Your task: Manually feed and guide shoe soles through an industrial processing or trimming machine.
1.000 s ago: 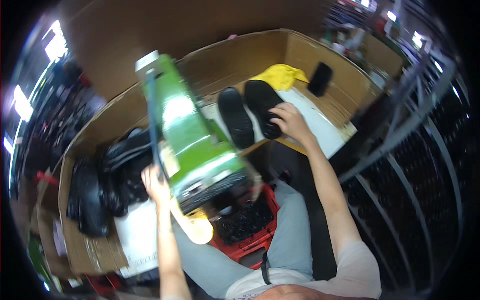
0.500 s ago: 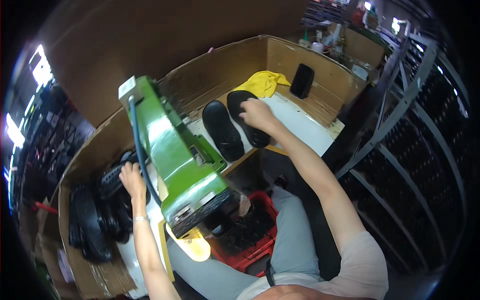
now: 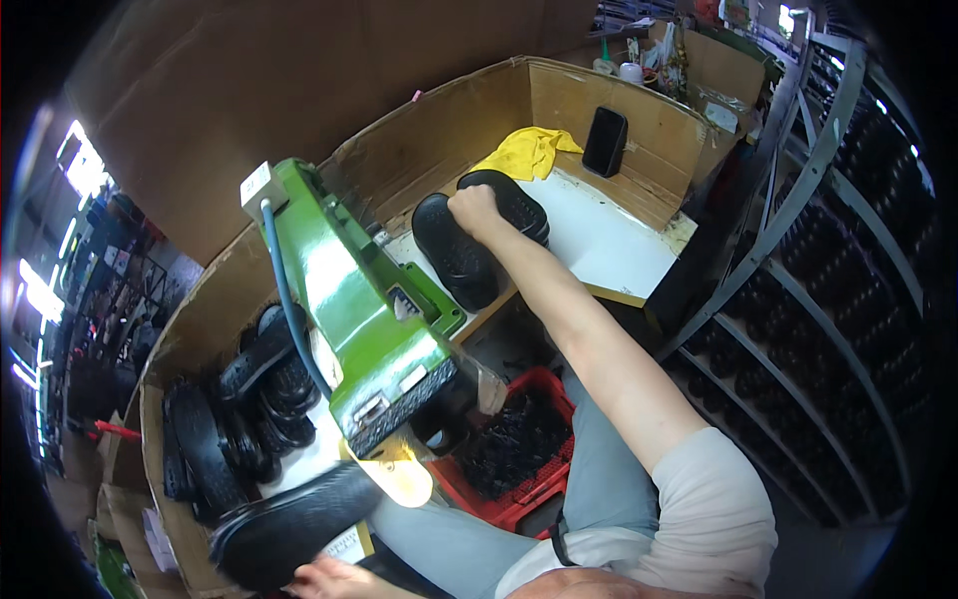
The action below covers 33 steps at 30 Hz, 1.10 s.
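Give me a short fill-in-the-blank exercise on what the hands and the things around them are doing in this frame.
1. The right hand rests on a pair of ____ shoe soles on the white table.
2. The left hand holds a black sole near the picture's ____ edge.
3. The machine between the hands is ____ in colour.
4. A ____ cloth lies by the cardboard wall.

Missing words: black; lower; green; yellow
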### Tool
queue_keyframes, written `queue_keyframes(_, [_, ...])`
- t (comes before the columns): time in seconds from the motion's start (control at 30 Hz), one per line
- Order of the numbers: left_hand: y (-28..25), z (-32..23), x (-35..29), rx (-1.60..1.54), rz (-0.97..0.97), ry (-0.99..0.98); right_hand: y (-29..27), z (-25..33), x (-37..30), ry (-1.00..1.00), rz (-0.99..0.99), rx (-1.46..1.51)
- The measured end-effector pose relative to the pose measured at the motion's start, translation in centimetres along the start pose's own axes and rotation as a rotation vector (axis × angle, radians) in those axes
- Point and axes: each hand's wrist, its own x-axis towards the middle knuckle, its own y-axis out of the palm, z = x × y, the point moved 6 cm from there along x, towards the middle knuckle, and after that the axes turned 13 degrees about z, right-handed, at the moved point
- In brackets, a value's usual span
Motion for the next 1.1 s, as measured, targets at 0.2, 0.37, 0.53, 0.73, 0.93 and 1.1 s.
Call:
queue_keyframes(0.2, [2.1, 7.0, -9.0, -0.425, 0.338, -0.674, -6.9, 2.7, -10.4, -0.148, -0.610, 0.447])
queue_keyframes(0.37, [5.2, 9.5, -13.9, -0.596, 0.332, -0.833, 1.3, 2.6, -30.5, -0.063, -0.034, 1.671])
queue_keyframes(0.53, [8.4, 9.5, -16.3, -0.522, 0.328, -0.856, 6.3, 7.8, -41.0, -0.083, 0.387, 2.024])
queue_keyframes(0.73, [8.2, 8.8, -11.5, -0.620, 0.605, -0.733, -0.1, 4.1, -39.5, -0.299, 0.136, 1.698])
queue_keyframes(0.93, [12.6, 5.1, -8.6, 0.610, 1.203, -0.258, -4.7, 2.9, -37.8, -0.556, -0.046, 1.306])
queue_keyframes(1.1, [17.0, 1.3, -9.0, 0.744, 1.062, 0.143, -4.2, 1.0, -36.5, -0.478, -0.227, 1.496])
